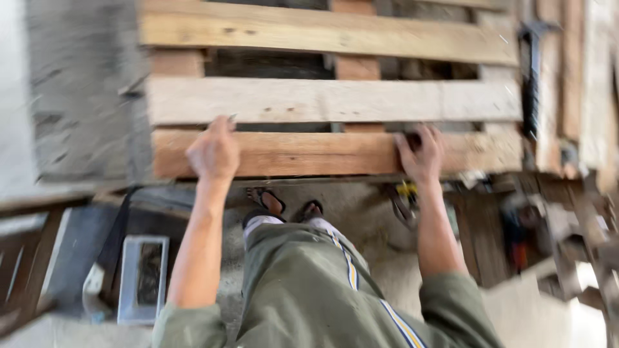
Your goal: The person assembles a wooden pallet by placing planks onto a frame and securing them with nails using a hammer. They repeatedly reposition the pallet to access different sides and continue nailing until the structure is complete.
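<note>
Head camera, looking down, the picture smeared by motion blur. A person stands at a wooden pallet [329, 103] made of pale and reddish slats nailed across darker blocks, and it fills the upper half of the view. Both bare hands are on the nearest slat [322, 153], a reddish board along the pallet's lower edge. The left hand [214, 151] sits near the board's left end, fingers curled over its top edge into the gap behind, so it is closed on the board. The right hand [422, 153] sits right of centre, fingers wrapped over the same edge, also closed on the board; something small and dark shows under its fingers, too blurred to identify.

Below the board are the person's feet in sandals [284, 205] on a dusty concrete floor [361, 212], directly beneath the pallet's edge. A grey metal box [143, 277] lies at lower left. A dark hammer [530, 77] rests against the pallet's right side, and loose tools and scrap wood [548, 232] clutter the floor at lower right.

Risks, as a judgement: the fingers tucked into the gap could be pinched if the boards shift. Rough timber and possible nail ends could cut bare skin. If either hand slips, the pallet could drop onto the barely covered toes. The clutter on the right could trip a step sideways.
</note>
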